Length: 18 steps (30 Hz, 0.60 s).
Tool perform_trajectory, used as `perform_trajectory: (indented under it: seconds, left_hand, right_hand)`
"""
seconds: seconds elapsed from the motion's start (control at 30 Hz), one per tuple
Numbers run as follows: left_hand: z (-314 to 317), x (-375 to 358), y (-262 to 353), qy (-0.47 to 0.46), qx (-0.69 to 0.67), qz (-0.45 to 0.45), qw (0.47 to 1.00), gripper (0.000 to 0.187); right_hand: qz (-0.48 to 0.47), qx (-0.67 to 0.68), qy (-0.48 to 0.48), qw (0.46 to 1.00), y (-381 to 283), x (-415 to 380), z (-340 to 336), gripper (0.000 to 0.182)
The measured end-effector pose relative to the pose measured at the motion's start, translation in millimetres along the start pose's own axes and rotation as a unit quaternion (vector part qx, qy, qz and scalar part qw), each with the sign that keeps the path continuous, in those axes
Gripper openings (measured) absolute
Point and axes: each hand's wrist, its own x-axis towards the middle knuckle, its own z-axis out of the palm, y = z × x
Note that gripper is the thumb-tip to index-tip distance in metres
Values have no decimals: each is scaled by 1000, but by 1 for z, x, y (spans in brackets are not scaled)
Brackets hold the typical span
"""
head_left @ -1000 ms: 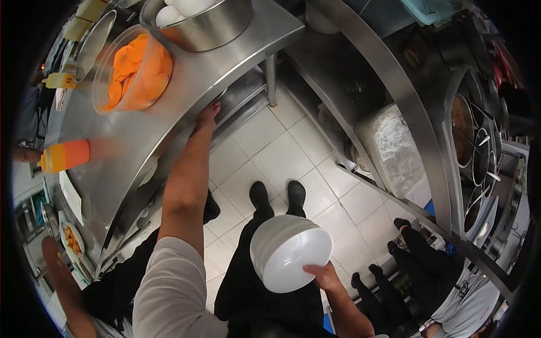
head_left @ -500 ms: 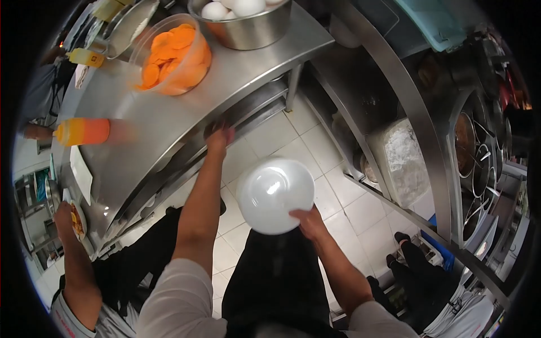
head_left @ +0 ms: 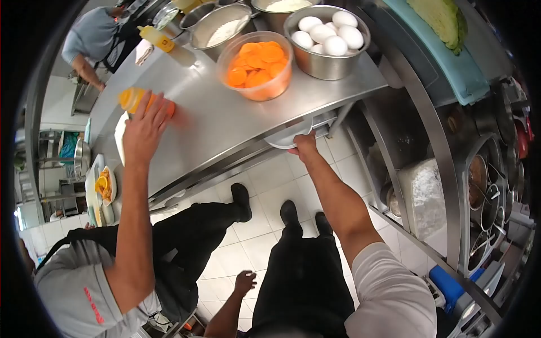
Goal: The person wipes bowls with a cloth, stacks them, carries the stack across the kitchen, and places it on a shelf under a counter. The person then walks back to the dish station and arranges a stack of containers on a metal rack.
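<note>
My right hand (head_left: 306, 146) grips the rim of a white bowl (head_left: 280, 139), which is partly hidden beneath the edge of the steel counter (head_left: 205, 132). Low beside my legs hangs my left hand (head_left: 245, 283), its fingers loosely curled and apart, with nothing visible in it. Above the bowl, on the counter, stand a clear tub (head_left: 261, 96) of orange carrot slices and a steel pot (head_left: 326, 69) full of white eggs.
At left, a co-worker's hand (head_left: 147, 129) is on an orange squeeze bottle (head_left: 131, 99). Their leg and shoe (head_left: 240, 201) stand close by. Flour bowls (head_left: 205, 42) sit behind the carrots. A steel shelf frame (head_left: 437, 152) and a flour-filled bin (head_left: 425, 197) are at right.
My right hand has carried the bowl forward to below the counter edge. My left hand has drawn back from the counter to my side. A co-worker's hand now reaches the squeeze bottle.
</note>
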Motion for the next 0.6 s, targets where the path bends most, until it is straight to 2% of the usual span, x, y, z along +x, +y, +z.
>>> perform_trajectory:
  seconds: [0.1, 0.13, 0.17, 0.23, 0.27, 0.33, 0.37, 0.4, 0.43, 0.47, 0.5, 0.53, 0.57, 0.6]
  left_hand:
    - [0, -24, -27, 12, -40, -32, 999, 39]
    - [3, -27, -32, 19, -32, -42, 998, 39]
    - [7, -30, -36, 25, -38, -43, 998, 39]
    - [19, -43, -36, 10, -79, -22, 997, 38]
    - [27, -46, -34, 9, -82, -15, 996, 35]
    - [45, -59, -32, -15, -129, 5, 991, 31]
    - [54, -68, -31, -22, -150, 14, 988, 30]
    - [63, -69, -44, -30, -174, 28, 984, 29]
    - [70, -61, -67, -26, -117, 69, 990, 26]
    - [75, -78, -64, -14, -42, 88, 995, 29]
    - [81, -93, -64, 5, 25, 105, 994, 32]
    - [88, -94, -76, 32, 47, 131, 990, 40]
    - [95, -104, -82, 49, 29, 137, 989, 46]
    - [99, -118, -86, 53, 22, 123, 991, 46]
  right_hand:
    - [-2, 20, -30, 999, -7, 17, 11, 72]
    - [4, 44, -46, 998, -7, 20, 14, 84]
    - [7, 43, -54, 998, -8, 22, 16, 84]
    - [31, 132, -112, 984, -11, 16, 19, 98]
    - [47, 123, -123, 984, -9, 7, 12, 105]
    - [61, 47, -92, 993, 27, 4, -9, 109]
    - [74, -59, -72, 993, 31, -29, -22, 108]
    - [-23, -220, -96, 971, 82, -14, -57, 97]
    - [-64, -365, -117, 921, 119, -28, -87, 89]
    - [-33, -432, -157, 888, 152, -49, -123, 83]
    - [-61, -527, -167, 831, 174, -87, -156, 79]
    - [-28, -564, -157, 810, 173, -142, -177, 75]
    - [52, -549, -184, 814, 142, -202, -184, 78]
    - [53, -609, -127, 781, 164, -226, -216, 77]
